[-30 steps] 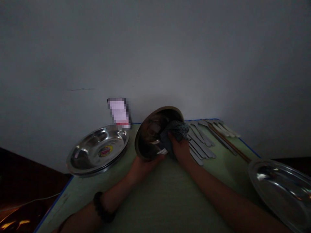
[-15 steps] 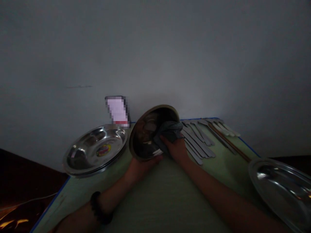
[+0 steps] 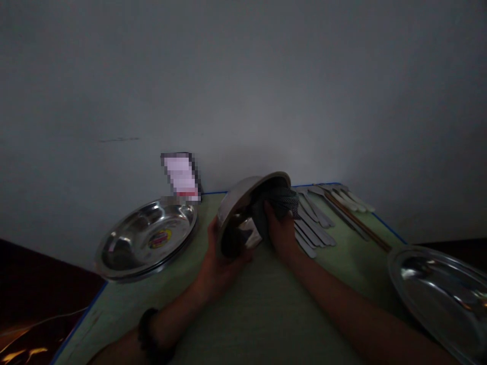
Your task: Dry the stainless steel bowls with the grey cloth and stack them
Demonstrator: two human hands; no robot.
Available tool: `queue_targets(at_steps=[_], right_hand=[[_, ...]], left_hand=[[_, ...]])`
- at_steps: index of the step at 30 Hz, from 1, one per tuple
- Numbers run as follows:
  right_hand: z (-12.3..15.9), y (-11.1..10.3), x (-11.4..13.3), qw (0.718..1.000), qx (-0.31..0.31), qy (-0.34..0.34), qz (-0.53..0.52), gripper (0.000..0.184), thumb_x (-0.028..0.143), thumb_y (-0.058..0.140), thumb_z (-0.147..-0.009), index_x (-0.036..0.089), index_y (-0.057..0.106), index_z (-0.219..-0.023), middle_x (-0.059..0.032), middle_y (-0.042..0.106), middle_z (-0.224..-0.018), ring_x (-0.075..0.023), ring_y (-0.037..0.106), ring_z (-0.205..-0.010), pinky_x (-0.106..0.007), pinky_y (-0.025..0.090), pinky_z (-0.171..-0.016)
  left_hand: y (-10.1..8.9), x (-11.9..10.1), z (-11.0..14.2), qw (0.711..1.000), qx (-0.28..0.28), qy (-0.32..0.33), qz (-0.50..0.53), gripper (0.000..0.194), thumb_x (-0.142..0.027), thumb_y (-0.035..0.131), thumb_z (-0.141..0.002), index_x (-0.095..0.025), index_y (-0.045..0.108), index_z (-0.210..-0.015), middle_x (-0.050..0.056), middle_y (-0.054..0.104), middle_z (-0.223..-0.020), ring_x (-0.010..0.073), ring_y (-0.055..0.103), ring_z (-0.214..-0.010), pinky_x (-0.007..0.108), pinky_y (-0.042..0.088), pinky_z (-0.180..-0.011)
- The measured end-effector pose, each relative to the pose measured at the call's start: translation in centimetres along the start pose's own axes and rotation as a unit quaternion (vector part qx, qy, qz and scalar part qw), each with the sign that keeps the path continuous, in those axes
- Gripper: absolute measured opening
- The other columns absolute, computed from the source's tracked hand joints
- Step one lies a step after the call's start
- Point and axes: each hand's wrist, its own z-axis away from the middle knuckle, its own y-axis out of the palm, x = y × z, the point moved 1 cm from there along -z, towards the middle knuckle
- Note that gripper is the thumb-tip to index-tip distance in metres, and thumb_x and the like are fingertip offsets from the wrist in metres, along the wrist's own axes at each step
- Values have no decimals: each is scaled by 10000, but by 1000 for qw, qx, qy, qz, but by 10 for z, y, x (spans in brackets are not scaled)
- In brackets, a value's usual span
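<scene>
A shiny metal bowl (image 3: 239, 195) is tilted on its side above the table, its opening turned toward the right and toward me. My left hand (image 3: 218, 263) grips its lower left rim, the thumb in front and fingers behind the wall. A dark grey patterned cloth (image 3: 279, 203) is bunched in my right hand (image 3: 281, 233), which presses it against the inside of the bowl near the right rim. The fingertips of my right hand are partly hidden by the cloth.
Stacked metal plates (image 3: 114, 271) stand at the left, by a propped phone (image 3: 180, 175) with a blurred screen. Flat metal cutlery (image 3: 315, 233), chopsticks (image 3: 353, 220) and white spoons (image 3: 350, 200) lie at the right. Another metal dish (image 3: 441, 299) sits at the right edge. Behind is a grey wall (image 3: 243, 91).
The bowl has turned so that its opening faces more to the right and its outer side shows. Both hands and the cloth have shifted slightly right.
</scene>
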Motion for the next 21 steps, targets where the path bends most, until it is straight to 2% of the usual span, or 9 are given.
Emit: queue_targets(at_steps=[4,7,10,12,13,15,18,19,21], right_hand=[[2,2,-1,998,40,-26,34,436,532,595,-765,161,693,-971,-123,725,-1017,-293,644,-1035,-431,475,-915],[2,2,-2,996,66,-26,46,392,482,669,-712,173,693,-952,-105,737,-967,-285,670,-961,-419,495,-880],[0,0,0,1000,2,-7,29,442,498,642,-719,145,682,-981,-132,726,-1011,-293,659,-999,-435,480,-909],[-1,-2,1,999,-40,17,20,497,543,599,-737,117,681,-979,-164,718,-1027,-308,651,-1021,-451,474,-915],[-2,-2,1,998,-52,28,17,526,565,573,-750,102,681,-977,-179,715,-1026,-314,652,-1020,-455,476,-908],[-2,-2,1,998,-60,30,13,564,584,528,-779,84,676,-993,-193,711,-1035,-312,650,-1027,-450,478,-902],[-1,-2,1,999,-34,12,13,510,563,547,-781,116,685,-985,-151,731,-992,-292,664,-994,-420,495,-871],[0,-2,1,1000,-13,7,18,473,553,573,-768,134,696,-951,-129,743,-943,-287,676,-957,-407,506,-844],[2,-1,1,999,35,-4,37,407,530,630,-735,158,711,-881,-94,753,-834,-281,691,-876,-386,523,-785]], left_hand=[[-3,5,-9,999,29,0,-17,531,-352,801,-577,-217,660,-1070,67,671,-1232,302,540,-1232,437,361,-1094],[-5,8,-13,999,32,-17,-16,478,-347,793,-580,-217,670,-1023,73,701,-1173,295,593,-1168,455,397,-1069],[-5,8,-11,998,42,-41,-24,365,-426,724,-664,-191,672,-939,91,756,-939,301,692,-940,460,534,-898],[-5,6,-8,997,53,-50,-14,405,-467,684,-703,-173,653,-980,92,751,-844,288,708,-807,439,581,-769],[-5,6,-7,997,61,-43,-9,447,-464,690,-702,-171,635,-1035,93,749,-870,283,707,-803,427,586,-747],[-6,4,-7,997,79,-7,-3,558,-411,746,-666,-189,588,-1152,96,731,-1036,282,692,-919,414,573,-810],[-7,5,-10,993,109,36,-3,644,-330,820,-589,-223,583,-1178,73,674,-1211,273,622,-1107,408,492,-970],[-8,6,-10,993,113,34,-6,606,-328,829,-577,-225,611,-1133,64,687,-1184,266,623,-1103,407,478,-987],[-8,7,-11,993,114,3,-27,412,-359,819,-585,-210,677,-942,47,743,-971,247,674,-949,402,516,-922]])
